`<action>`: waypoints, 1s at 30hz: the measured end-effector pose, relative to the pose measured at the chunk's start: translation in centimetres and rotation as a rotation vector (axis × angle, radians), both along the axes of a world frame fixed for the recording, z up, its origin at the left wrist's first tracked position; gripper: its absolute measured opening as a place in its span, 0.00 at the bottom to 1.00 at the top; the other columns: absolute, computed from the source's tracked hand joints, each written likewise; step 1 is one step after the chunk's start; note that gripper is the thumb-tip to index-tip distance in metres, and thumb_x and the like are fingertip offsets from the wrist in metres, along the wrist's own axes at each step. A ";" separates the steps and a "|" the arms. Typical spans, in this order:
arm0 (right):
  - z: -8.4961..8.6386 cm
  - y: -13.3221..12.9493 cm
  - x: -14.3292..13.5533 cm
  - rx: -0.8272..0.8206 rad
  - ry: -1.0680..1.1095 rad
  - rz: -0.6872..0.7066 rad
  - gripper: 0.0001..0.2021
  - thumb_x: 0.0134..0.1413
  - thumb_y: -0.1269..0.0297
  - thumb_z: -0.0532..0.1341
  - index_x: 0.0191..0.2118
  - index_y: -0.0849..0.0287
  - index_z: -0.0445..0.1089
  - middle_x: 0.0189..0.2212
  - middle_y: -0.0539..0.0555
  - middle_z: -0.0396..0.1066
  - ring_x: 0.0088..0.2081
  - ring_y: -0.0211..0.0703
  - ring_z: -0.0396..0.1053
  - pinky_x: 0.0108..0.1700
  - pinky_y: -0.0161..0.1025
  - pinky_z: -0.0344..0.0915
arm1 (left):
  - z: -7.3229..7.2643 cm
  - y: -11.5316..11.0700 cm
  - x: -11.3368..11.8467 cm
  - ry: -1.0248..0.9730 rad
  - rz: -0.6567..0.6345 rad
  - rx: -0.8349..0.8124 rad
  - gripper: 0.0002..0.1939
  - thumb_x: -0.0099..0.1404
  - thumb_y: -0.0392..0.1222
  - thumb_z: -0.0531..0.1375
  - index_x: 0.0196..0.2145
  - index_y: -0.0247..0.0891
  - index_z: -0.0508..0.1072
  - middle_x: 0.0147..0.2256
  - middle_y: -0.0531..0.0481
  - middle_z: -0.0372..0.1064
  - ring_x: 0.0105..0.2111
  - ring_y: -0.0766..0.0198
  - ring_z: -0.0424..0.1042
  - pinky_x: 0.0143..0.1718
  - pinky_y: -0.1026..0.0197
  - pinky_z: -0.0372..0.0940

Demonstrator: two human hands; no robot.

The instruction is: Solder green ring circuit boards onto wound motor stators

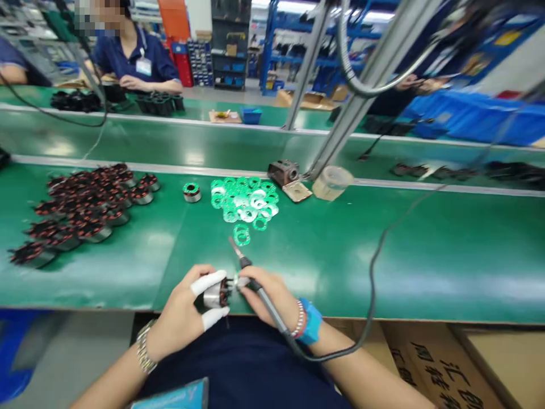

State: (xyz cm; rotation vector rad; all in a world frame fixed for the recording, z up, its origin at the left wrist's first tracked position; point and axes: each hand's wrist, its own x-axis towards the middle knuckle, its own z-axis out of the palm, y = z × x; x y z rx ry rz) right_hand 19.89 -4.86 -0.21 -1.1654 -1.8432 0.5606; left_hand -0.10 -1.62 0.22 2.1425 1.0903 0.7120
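My left hand [187,309], with white covers on two fingers, grips a silver motor stator [214,295] on its side near the bench's front edge. A soldering iron [266,301] lies in my right hand [270,292], its tip pointing up and away to the left. The fingertips of that hand also pinch a small pale piece [239,281] beside the stator's pins; blur hides its detail. Beyond the hands, green ring boards [244,199] are spread in a loose pile. One stator with a green ring on top [192,192] stands left of them.
Many stators [91,204] cover the bench's left part. Behind the rings are a brown metal holder [283,172] and a clear round tub [332,183]. The iron's black cable [373,272] loops over the right side. A metal post [366,74] rises behind. Another person [136,62] sits across.
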 end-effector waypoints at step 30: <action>0.8 -0.9 4.2 -0.208 -0.021 -0.088 0.05 0.50 0.66 0.58 0.33 0.55 0.71 0.28 0.50 0.75 0.32 0.40 0.72 0.34 0.33 0.69 | -1.0 2.0 0.5 -0.148 -0.112 -0.207 0.25 0.50 0.33 0.62 0.47 0.41 0.64 0.43 0.46 0.56 0.42 0.60 0.65 0.40 0.57 0.66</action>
